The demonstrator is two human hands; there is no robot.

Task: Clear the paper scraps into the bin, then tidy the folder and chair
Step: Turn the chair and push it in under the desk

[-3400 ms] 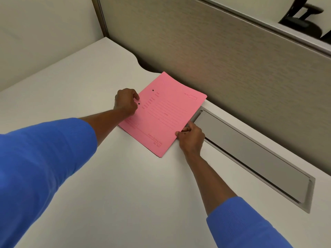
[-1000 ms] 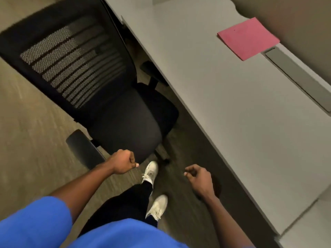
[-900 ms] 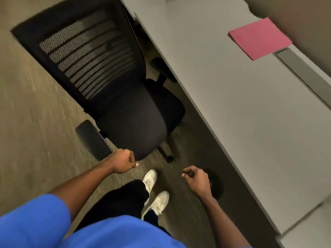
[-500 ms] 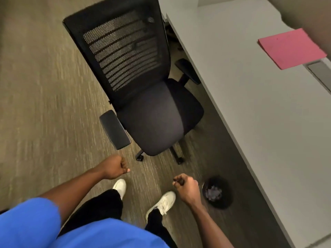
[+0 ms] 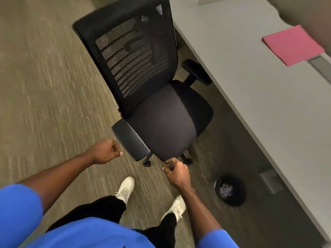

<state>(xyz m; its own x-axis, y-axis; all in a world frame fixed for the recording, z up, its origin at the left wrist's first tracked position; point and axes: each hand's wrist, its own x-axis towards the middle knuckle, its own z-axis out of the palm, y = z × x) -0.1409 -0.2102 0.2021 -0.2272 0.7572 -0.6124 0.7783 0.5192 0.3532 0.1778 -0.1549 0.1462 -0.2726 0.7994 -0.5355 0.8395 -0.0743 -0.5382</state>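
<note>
A black mesh-backed office chair [image 5: 161,122] stands on the carpet, out from the desk and turned sideways to it. My left hand [image 5: 105,151] is a closed fist just left of the chair's near armrest [image 5: 130,142], apart from it. My right hand [image 5: 176,171] is curled shut just below the seat's front edge, holding nothing. The pink folder [image 5: 292,44] lies flat on the white desk [image 5: 259,97] at the far right. A small black bin [image 5: 231,189] holding crumpled paper scraps [image 5: 226,190] sits on the floor beside the desk edge.
Grey-brown carpet spreads to the left of the chair. A grey cable tray lid [image 5: 320,66] is set into the desk beside the folder. My white shoes [image 5: 125,189] stand just below the chair. A grey desk bracket [image 5: 270,179] hangs under the desk near the bin.
I left the folder on the desk and turned toward the chair. Over the last second my view swung left, and both closed hands have come close to the chair.
</note>
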